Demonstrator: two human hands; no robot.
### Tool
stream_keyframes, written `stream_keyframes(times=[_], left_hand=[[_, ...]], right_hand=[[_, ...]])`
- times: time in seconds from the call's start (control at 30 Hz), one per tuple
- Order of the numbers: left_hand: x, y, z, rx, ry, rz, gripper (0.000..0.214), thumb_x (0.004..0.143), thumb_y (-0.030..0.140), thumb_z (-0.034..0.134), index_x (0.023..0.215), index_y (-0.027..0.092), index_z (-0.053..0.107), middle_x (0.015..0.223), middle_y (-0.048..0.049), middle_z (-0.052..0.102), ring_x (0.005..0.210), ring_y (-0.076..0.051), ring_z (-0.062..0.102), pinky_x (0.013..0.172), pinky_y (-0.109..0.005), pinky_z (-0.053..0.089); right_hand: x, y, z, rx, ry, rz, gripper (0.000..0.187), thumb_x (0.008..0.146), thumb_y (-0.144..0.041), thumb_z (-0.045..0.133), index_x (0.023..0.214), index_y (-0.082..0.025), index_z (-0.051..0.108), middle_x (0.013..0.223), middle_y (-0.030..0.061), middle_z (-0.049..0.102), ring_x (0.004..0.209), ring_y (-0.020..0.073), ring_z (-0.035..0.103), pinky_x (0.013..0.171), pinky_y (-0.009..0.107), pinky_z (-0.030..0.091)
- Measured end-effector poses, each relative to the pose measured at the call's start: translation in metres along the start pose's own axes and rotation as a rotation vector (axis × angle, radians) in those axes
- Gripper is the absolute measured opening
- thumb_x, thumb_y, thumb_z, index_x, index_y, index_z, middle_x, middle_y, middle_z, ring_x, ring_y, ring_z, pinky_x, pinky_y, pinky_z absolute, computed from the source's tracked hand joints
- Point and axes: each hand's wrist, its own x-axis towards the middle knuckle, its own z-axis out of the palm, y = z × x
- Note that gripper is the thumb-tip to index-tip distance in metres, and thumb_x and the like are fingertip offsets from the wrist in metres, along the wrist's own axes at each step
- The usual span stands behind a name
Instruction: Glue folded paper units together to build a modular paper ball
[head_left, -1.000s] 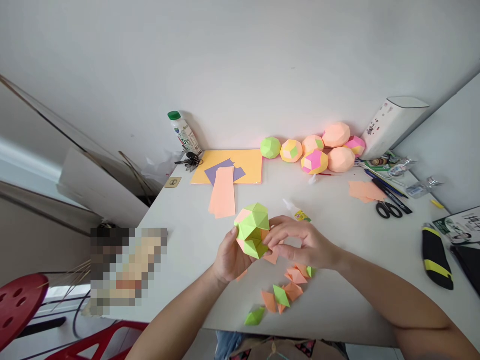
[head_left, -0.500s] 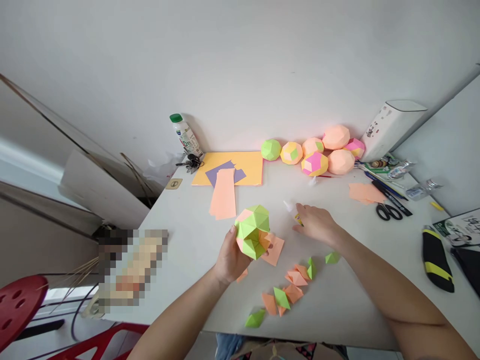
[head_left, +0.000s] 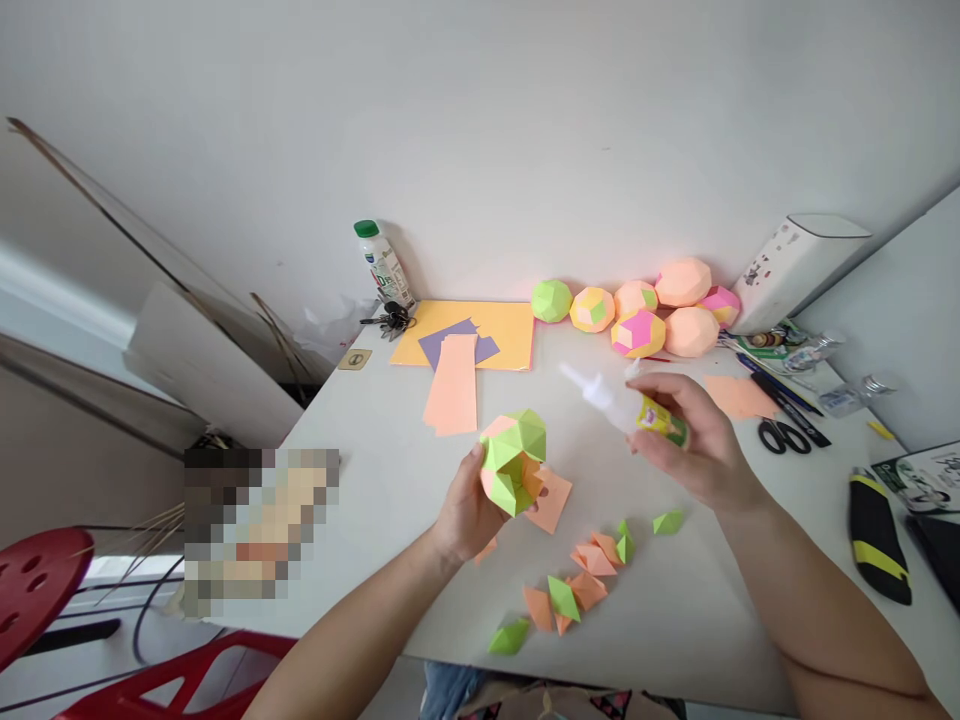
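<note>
My left hand [head_left: 471, 510] is wrapped round a green and peach folded-paper ball [head_left: 517, 445], whose near side has an opening into its hollow inside. Raised to the right of it, my right hand [head_left: 694, 435] grips a glue bottle [head_left: 652, 418] with a yellow and green label, its pale nozzle pointing up and left; the bottle is slightly blurred. A square of peach paper [head_left: 555, 503] lies just behind the ball. Closer to me are several folded paper pieces, among them a green one [head_left: 562, 598] and a peach one [head_left: 595, 555].
Several finished paper balls [head_left: 637, 333] sit against the wall. At the back left, peach strips [head_left: 454, 390] overlap a yellow sheet [head_left: 514, 335] near a bottle [head_left: 384, 265] and keys [head_left: 394, 318]. Scissors [head_left: 784, 436], pens and a black-and-yellow cutter [head_left: 879, 540] lie on the right.
My right hand has lifted the glue bottle off the table and brought it up and to the right. The paper ball in my left hand has barely moved; the view has shifted slightly.
</note>
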Motion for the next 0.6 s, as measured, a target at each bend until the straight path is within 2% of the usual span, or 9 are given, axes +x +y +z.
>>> stream_keyframes(times=[0.17, 0.33, 0.43, 0.6], left_hand=[[0.000, -0.008, -0.005, 0.081, -0.073, 0.004, 0.049, 0.084, 0.054, 0.046, 0.113, 0.016, 0.060, 0.092, -0.0113, 0.067, 0.074, -0.024, 0.064, 0.058, -0.033, 0.048], [-0.002, -0.010, -0.004, 0.124, -0.163, 0.033, 0.049, 0.086, 0.052, 0.045, 0.110, 0.013, 0.063, 0.086, -0.0106, 0.069, 0.066, -0.020, 0.063, 0.056, -0.030, 0.048], [-0.003, -0.010, 0.000, 0.161, -0.207, 0.036, 0.049, 0.085, 0.054, 0.047, 0.102, 0.012, 0.066, 0.078, -0.0098, 0.069, 0.062, -0.019, 0.062, 0.055, -0.029, 0.048], [-0.004, -0.013, 0.002, 0.198, -0.206, 0.017, 0.052, 0.081, 0.058, 0.050, 0.104, 0.013, 0.064, 0.075, -0.0095, 0.068, 0.064, -0.021, 0.063, 0.056, -0.030, 0.049]], right_hand=[[-0.010, -0.016, 0.000, 0.138, -0.130, -0.015, 0.030, 0.079, -0.045, 0.065, 0.098, -0.024, 0.057, 0.086, 0.0038, 0.054, 0.061, 0.0129, 0.053, 0.050, 0.025, 0.045], [-0.010, -0.015, 0.007, 0.075, -0.206, -0.012, 0.027, 0.079, -0.046, 0.065, 0.088, -0.022, 0.054, 0.077, 0.0011, 0.052, 0.058, 0.0120, 0.049, 0.048, 0.023, 0.043], [-0.010, -0.015, 0.012, 0.095, -0.258, 0.059, 0.025, 0.080, -0.042, 0.064, 0.089, -0.022, 0.052, 0.070, -0.0014, 0.050, 0.053, 0.0104, 0.046, 0.045, 0.022, 0.040], [-0.012, -0.014, 0.019, 0.089, -0.267, 0.143, 0.024, 0.079, -0.038, 0.066, 0.089, -0.022, 0.052, 0.068, -0.0022, 0.049, 0.054, 0.0112, 0.045, 0.045, 0.022, 0.038]])
